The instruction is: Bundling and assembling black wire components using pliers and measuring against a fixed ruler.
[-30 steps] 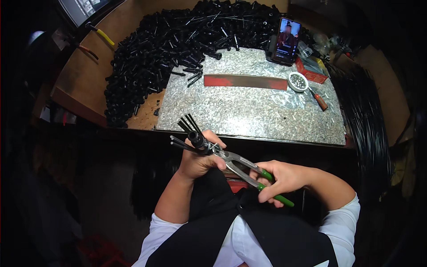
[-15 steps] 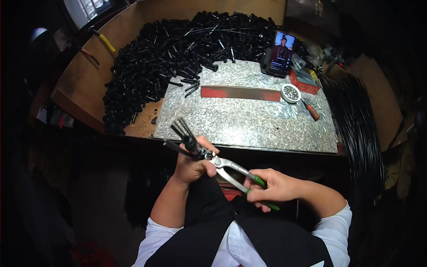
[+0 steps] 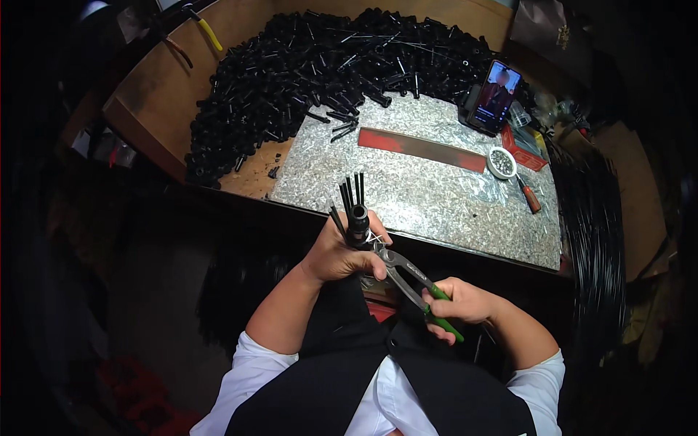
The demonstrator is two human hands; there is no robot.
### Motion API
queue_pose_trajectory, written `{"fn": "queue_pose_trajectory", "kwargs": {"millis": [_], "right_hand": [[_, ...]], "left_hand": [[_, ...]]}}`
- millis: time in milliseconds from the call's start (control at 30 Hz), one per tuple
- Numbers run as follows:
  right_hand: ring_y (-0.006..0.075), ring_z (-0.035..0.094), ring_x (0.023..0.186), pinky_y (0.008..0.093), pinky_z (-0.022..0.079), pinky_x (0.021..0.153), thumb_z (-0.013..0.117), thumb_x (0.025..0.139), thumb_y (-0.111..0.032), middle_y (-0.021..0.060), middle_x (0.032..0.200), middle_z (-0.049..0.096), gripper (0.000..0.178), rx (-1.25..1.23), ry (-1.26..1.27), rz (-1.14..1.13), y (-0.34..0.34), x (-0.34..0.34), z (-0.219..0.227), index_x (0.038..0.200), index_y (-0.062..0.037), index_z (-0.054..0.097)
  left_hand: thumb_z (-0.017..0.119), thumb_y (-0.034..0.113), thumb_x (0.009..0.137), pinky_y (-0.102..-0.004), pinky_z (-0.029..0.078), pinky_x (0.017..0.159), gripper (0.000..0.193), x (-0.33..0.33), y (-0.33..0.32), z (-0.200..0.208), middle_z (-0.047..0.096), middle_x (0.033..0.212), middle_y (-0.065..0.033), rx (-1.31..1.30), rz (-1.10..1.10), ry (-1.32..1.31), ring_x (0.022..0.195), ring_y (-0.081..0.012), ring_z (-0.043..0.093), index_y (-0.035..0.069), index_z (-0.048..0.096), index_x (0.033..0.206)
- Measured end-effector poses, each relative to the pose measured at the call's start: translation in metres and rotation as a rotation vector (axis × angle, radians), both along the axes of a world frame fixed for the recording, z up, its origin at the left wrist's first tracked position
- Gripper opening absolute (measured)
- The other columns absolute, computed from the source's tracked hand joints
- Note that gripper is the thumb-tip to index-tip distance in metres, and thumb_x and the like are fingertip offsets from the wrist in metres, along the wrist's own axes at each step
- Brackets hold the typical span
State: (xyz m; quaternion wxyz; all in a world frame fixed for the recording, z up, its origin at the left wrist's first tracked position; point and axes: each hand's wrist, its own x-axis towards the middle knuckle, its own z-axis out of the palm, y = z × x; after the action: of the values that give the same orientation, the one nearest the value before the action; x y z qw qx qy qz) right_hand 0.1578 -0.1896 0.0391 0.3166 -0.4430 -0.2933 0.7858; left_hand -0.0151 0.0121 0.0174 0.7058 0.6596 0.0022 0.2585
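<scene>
My left hand (image 3: 331, 260) is closed round a black tubular piece (image 3: 358, 221) with an open round end. Several thin black rods (image 3: 350, 190) stick up beside it, gripped in the same hand. A bit of thin silvery wire (image 3: 376, 237) shows at the base of the piece. The jaws of the steel end-cutting pincers (image 3: 409, 270) meet that wire, close by my left thumb; whether they bite on it I cannot tell. My right hand (image 3: 465, 301) is wrapped round the green handles of the pincers.
Behind my hands lies a speckled stone slab (image 3: 422, 211). On it are a red-and-brown flat bar (image 3: 422, 149), a white bowl (image 3: 502, 163) of small metal pieces, a screwdriver (image 3: 531, 196) and a propped phone (image 3: 498, 94). Black parts (image 3: 291, 87) heap behind; black rods (image 3: 596, 211) hang right.
The whole view has shifted, so the bench appears farther right and tilted. The black piece and its rods have swung from leaning left to nearly upright. Both hands keep their holds.
</scene>
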Motion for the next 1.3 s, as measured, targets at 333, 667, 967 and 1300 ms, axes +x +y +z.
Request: {"fn": "queue_pose_trajectory", "kwargs": {"millis": [333,667,967,1300], "right_hand": [[0.0366,0.056,0.093,0.0392,0.047,0.081,0.066,0.082,-0.023,0.0199,0.106,0.055,0.063,0.767,-1.527,-0.052,0.002,0.001,0.010,0.133,0.0016,0.038],[0.0377,0.057,0.102,0.0419,0.045,0.089,0.055,0.091,-0.029,0.0218,0.110,0.059,0.046,0.759,-1.018,0.056,0.004,0.019,0.028,0.125,0.0001,0.046],[0.0403,0.059,0.075,0.0456,0.046,0.064,0.066,0.081,-0.015,0.0194,0.078,0.059,0.024,0.594,-1.411,0.024,0.010,0.006,0.022,0.089,-0.0014,0.048],[0.0370,0.060,0.069,0.0447,0.048,0.059,0.066,0.078,-0.016,0.0168,0.075,0.059,0.024,0.739,-1.629,-0.015,0.000,0.014,0.031,0.087,-0.0029,0.049]], "left_hand": [[0.091,0.015,0.052,-0.0233,0.041,0.063,0.043,0.005,-0.006,0.010,0.056,0.076,0.0003,-0.066,0.147,0.082,0.070,-0.0076,0.052,0.005,0.059,0.079],[0.085,0.049,0.041,-0.0186,0.036,0.060,0.090,0.014,-0.006,-0.003,0.043,0.066,0.0074,0.145,0.152,0.119,0.062,-0.0029,0.042,0.001,0.043,0.104],[0.083,0.050,0.046,-0.0281,0.039,0.072,0.058,0.011,-0.016,-0.022,0.037,0.105,-0.0036,0.196,0.387,0.025,0.083,-0.0119,0.044,0.003,0.058,0.067],[0.092,0.032,0.044,-0.0170,0.030,0.052,0.074,0.011,-0.013,-0.008,0.042,0.080,0.0052,-0.244,0.091,0.047,0.057,-0.0007,0.037,0.009,0.040,0.093]]}}
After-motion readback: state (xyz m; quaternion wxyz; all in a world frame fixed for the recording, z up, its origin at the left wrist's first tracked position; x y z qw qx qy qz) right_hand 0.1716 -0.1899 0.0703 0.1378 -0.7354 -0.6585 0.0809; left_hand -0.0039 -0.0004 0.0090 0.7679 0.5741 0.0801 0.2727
